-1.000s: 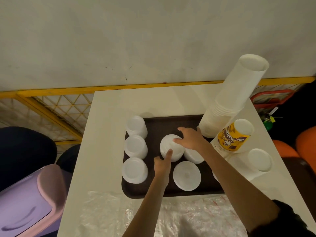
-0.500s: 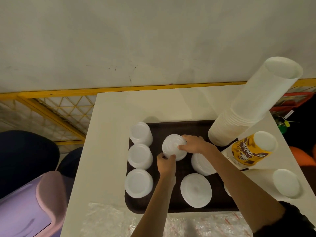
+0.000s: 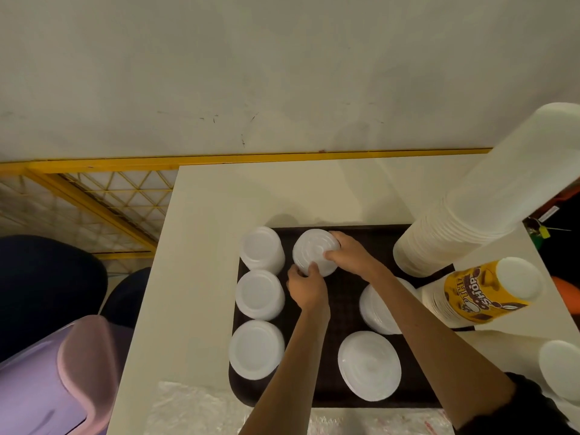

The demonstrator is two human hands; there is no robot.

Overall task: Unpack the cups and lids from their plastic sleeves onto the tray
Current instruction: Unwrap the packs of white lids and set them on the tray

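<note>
One crumpled plastic sleeve [image 3: 201, 406] is lying at the tabletop's [image 3: 204, 246] near edge, before one dark tray [image 3: 345, 312]. Six white stacks are sitting on the tray: three left stacks [image 3: 260, 295], two right stacks [image 3: 368, 365], and one far-centre stack [image 3: 314, 249]. Both hands are gripping that one, the left hand [image 3: 306, 288] curling round its near side and the right hand [image 3: 351, 254] round its right side. At the right, one yellow printed cup stack [image 3: 483, 293] and, farther, one tall white cup stack [image 3: 470, 215] are standing.

My white cups [image 3: 260, 293] sit on a dark brown tray [image 3: 345, 312]; one cup stack [image 3: 485, 295] is yellow with brown print.
</note>
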